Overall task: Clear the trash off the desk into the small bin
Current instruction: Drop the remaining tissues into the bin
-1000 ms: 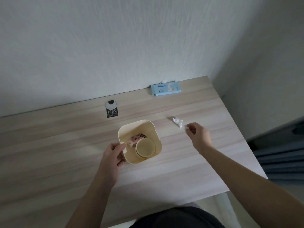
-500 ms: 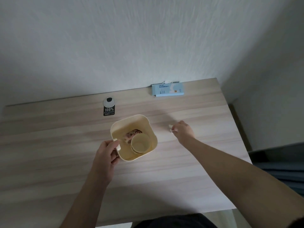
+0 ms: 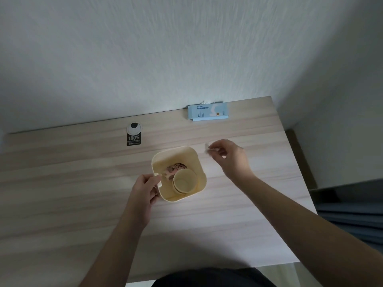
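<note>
Pinching paper scrap (image 3: pixel 206 147) at fingertips (image 3: pixel 211 149)

Single head-worn wide-angle view, looking steeply down and forward from close above the desk (image 3: pixel 228 224) toward the wall (image 3: pixel 165 48).

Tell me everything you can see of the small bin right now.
The small bin is a pale cream, plastic-looking tub, squarish with rounded corners, standing upright and open-topped on the wooden desk. Inside sit a paper cup of similar colour and a pink-brown wrapper. The left hand holds its left rim at a small tab. The right hand, pinching a white paper scrap, is just right of it, not touching.
</note>
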`<state>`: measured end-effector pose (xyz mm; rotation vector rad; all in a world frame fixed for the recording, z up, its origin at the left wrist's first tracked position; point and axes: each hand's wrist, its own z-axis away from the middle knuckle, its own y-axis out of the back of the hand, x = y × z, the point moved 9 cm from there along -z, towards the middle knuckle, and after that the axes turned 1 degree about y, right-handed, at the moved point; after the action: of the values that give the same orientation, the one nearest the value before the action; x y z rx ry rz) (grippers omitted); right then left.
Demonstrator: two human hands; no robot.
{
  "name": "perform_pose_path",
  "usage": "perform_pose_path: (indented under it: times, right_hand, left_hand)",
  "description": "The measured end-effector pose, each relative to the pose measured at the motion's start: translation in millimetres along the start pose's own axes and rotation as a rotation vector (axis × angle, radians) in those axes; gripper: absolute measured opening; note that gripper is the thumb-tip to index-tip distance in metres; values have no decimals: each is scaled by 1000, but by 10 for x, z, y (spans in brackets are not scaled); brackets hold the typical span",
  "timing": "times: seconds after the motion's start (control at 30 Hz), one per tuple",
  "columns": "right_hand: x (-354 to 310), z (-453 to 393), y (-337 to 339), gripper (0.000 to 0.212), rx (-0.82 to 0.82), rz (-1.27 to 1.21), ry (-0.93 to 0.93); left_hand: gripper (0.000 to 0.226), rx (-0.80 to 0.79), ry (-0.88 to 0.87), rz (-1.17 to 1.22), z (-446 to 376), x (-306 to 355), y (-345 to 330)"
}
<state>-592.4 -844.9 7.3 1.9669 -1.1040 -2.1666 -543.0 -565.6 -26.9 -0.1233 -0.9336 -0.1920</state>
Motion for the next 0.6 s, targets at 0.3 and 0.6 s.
perform_pose_path:
  times: [0.3,0.6]
  right_hand:
    - [-798,298,-315,9,-115,73,307]
    - [-729,248,-262,15,-81,131,314]
  left_hand:
    - [31,-85,3,-70,59,22,-312]
    - [40,-95,10,-40,51,48,-306]
